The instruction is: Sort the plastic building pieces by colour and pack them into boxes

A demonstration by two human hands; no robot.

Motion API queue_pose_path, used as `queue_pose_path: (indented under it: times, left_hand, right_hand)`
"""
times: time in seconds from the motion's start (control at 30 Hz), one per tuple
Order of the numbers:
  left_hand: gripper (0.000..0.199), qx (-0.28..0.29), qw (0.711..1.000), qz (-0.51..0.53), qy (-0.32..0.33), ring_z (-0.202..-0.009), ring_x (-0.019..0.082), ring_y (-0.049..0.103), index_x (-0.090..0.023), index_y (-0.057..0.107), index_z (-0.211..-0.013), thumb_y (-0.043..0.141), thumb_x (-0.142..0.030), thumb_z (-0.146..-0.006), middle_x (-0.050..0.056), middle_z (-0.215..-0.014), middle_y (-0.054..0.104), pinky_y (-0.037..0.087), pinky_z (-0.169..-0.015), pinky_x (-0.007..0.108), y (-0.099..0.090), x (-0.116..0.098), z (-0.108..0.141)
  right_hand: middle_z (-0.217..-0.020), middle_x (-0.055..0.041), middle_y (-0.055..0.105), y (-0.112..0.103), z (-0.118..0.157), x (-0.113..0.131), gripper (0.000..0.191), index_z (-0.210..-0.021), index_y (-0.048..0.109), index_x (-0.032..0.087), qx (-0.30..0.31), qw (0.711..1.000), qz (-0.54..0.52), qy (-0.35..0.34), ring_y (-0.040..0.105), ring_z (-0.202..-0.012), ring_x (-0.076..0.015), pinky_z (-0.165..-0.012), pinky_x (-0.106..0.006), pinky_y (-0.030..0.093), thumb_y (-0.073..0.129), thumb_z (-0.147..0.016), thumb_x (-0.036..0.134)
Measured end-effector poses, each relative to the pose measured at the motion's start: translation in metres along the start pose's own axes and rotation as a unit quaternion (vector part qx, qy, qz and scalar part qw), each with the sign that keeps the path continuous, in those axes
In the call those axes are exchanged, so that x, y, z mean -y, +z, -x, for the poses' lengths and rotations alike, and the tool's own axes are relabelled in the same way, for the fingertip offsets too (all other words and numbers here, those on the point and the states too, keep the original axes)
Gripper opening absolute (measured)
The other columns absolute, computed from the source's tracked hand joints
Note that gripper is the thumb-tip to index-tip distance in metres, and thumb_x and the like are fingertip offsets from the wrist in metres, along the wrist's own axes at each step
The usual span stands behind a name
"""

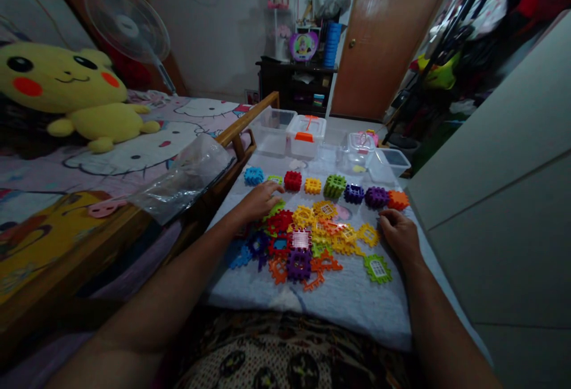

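My left hand is over the left side of the piece pile, by a light green stack; its fingers are apart. My right hand rests at the cloth's right side, fingers curled, near a yellow piece and below the orange stack; what it holds, if anything, is hidden. A row also has blue, red, yellow, green, dark blue and purple stacks. Loose plastic pieces of mixed colours lie in front.
Clear plastic boxes stand at the table's far end, one with an orange-handled lid. A wooden bed rail and a plastic bag are at the left. A white cabinet borders the right.
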State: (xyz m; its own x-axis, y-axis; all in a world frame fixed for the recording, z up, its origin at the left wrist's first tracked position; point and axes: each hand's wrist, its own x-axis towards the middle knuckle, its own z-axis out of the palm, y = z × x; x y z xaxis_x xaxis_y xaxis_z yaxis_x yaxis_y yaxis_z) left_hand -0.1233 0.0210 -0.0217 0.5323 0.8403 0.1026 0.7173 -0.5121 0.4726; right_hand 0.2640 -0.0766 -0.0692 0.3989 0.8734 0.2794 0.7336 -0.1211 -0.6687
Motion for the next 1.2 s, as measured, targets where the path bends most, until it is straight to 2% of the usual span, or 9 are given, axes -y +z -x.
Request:
queue_pose_path:
  times: [0.1,0.23,0.33,0.43,0.57,0.8,0.93,1.1,1.2]
  left_hand:
    - [0.032,0.042,0.996,-0.052,-0.063,-0.119,0.027,0.057,-0.014,0.063,-0.115,0.05,-0.021,-0.086,0.014,-0.124,0.064,0.04,-0.106,0.039,-0.004,0.021,0.0]
    - [0.04,0.073,0.992,-0.056,-0.083,-0.113,0.026,0.06,-0.016,0.064,-0.115,0.06,-0.018,-0.075,0.012,-0.121,0.066,0.044,-0.1,0.033,0.001,0.034,-0.002]
    - [0.043,0.076,0.992,-0.039,-0.09,-0.096,0.023,0.065,-0.016,0.064,-0.114,0.062,-0.017,-0.071,0.008,-0.107,0.07,0.049,-0.083,0.028,0.004,0.035,-0.006]
    - [0.039,0.088,0.992,-0.017,-0.093,-0.076,0.019,0.064,-0.016,0.068,-0.104,0.062,-0.015,-0.066,0.003,-0.085,0.069,0.046,-0.065,0.025,0.005,0.036,-0.012]
    - [0.028,0.085,0.992,0.01,-0.091,-0.067,0.017,0.059,-0.017,0.066,-0.087,0.064,-0.016,-0.06,-0.001,-0.072,0.064,0.042,-0.058,0.024,0.002,0.037,-0.019]
    - [0.01,-0.003,0.996,0.036,-0.079,-0.072,0.016,0.057,-0.019,0.057,-0.079,0.056,-0.023,-0.07,0.0,-0.076,0.061,0.044,-0.067,0.026,-0.008,0.027,-0.016]
    - [0.007,-0.049,0.998,0.002,-0.041,-0.077,0.018,0.057,-0.019,0.057,-0.077,0.053,-0.019,-0.072,0.003,-0.08,0.061,0.045,-0.075,0.029,-0.009,0.02,-0.008]
    - [0.023,0.053,0.998,-0.01,0.015,-0.091,0.022,0.062,-0.018,0.063,-0.094,0.059,-0.023,-0.072,0.007,-0.098,0.064,0.048,-0.084,0.031,-0.017,0.017,0.013]
    - [0.029,0.069,0.997,-0.01,0.017,-0.098,0.023,0.063,-0.018,0.062,-0.104,0.059,-0.026,-0.076,0.007,-0.108,0.065,0.048,-0.089,0.032,-0.029,0.009,0.028]
  right_hand:
    - [-0.075,-0.0075,0.072,0.0,0.0,-0.001,0.036,-0.083,0.072,0.018,0.003,1.0,0.002,-0.005,0.063,-0.067,-0.0218,-0.067,-0.033,0.047,0.051,-0.07,0.044]
    - [-0.072,-0.007,0.071,0.0,0.0,-0.002,0.036,-0.083,0.072,0.019,0.005,1.0,0.009,-0.01,0.062,-0.065,-0.0217,-0.064,-0.032,0.046,0.05,-0.07,0.044]
    - [-0.072,-0.0072,0.071,0.0,0.0,-0.002,0.036,-0.082,0.072,0.019,0.005,1.0,0.015,-0.013,0.062,-0.066,-0.0221,-0.064,-0.032,0.046,0.05,-0.07,0.045]
    - [-0.072,-0.007,0.071,-0.001,0.0,-0.001,0.036,-0.083,0.072,0.019,0.009,1.0,0.017,-0.009,0.062,-0.066,-0.022,-0.064,-0.032,0.046,0.051,-0.07,0.045]
    - [-0.074,-0.0069,0.072,0.0,-0.001,-0.002,0.035,-0.083,0.072,0.019,0.009,1.0,0.019,-0.009,0.063,-0.067,-0.0219,-0.065,-0.032,0.046,0.051,-0.07,0.044]
    - [-0.069,-0.0052,0.07,0.0,-0.002,-0.004,0.034,-0.083,0.072,0.019,0.016,1.0,0.017,-0.013,0.062,-0.061,-0.021,-0.063,-0.032,0.045,0.052,-0.07,0.044]
    - [-0.069,-0.005,0.07,-0.001,-0.001,-0.003,0.033,-0.082,0.071,0.019,0.013,1.0,0.014,-0.014,0.061,-0.06,-0.0207,-0.062,-0.032,0.045,0.052,-0.07,0.043]
    - [-0.071,-0.0053,0.071,-0.001,-0.002,-0.005,0.032,-0.082,0.071,0.02,0.015,1.0,0.018,-0.014,0.063,-0.064,-0.0217,-0.065,-0.032,0.046,0.052,-0.07,0.043]
    - [-0.072,-0.0058,0.071,0.0,-0.003,-0.005,0.033,-0.083,0.071,0.02,0.018,0.999,0.027,-0.01,0.062,-0.065,-0.0217,-0.065,-0.033,0.045,0.052,-0.07,0.043]
